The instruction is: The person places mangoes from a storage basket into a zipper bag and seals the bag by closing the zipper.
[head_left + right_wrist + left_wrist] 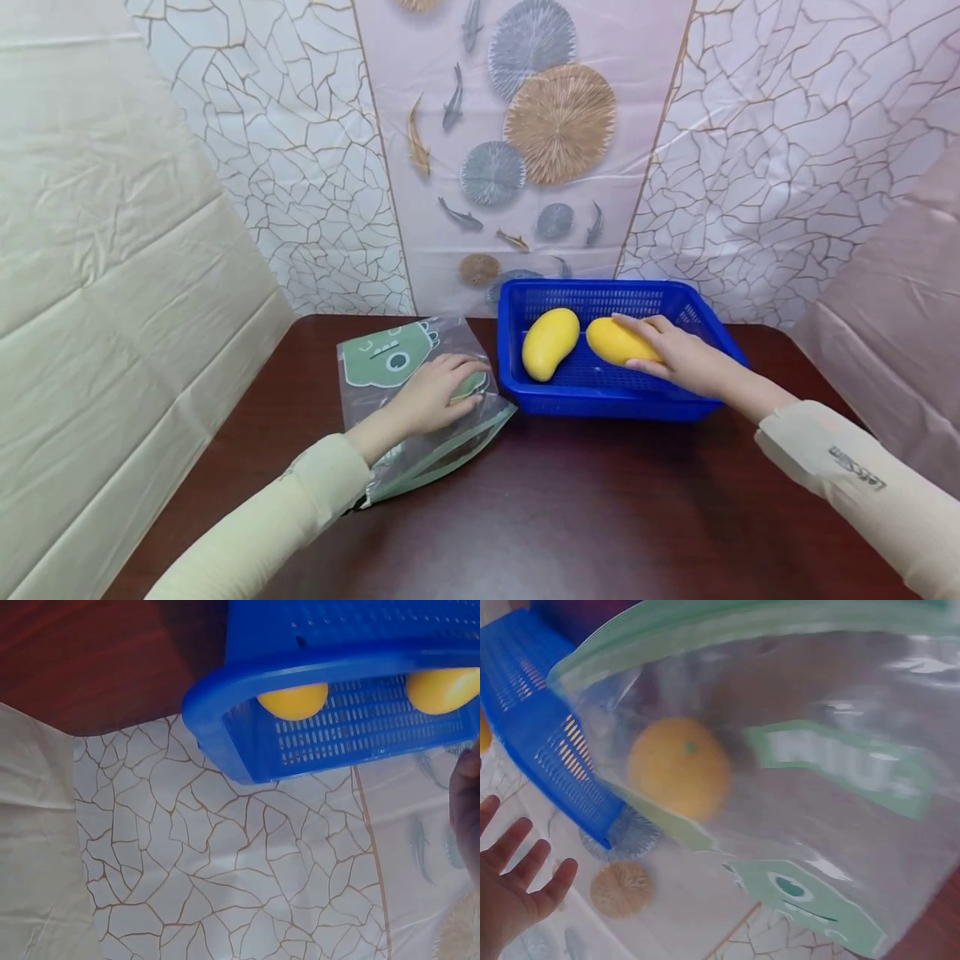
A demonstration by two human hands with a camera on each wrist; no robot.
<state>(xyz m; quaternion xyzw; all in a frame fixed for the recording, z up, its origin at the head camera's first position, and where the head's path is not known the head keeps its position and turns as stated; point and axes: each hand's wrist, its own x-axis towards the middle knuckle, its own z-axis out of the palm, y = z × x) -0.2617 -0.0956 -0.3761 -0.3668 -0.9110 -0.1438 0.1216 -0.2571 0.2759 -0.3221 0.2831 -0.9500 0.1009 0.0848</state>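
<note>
On the table at left lies a clear zip bag [367,400] with green cartoon prints. My left hand [431,396] rests over it, and the left wrist view shows its fingers [536,881] spread. A round orange fruit [681,769] with a green spot shows through the bag in that view. At right, my right hand [678,354] grips a yellow mango [618,342] in the blue basket [600,404], fingers on top and thumb on the near side. A second mango [551,343] lies left of it. In the right wrist view only part of the hand shows at the right edge.
The basket has slotted walls and stands at the table's back, just right of the bag. Dark red-brown table [525,525] extends in front. A patterned cloth [315,167] hangs behind, with pale cloth walls [112,292] on both sides.
</note>
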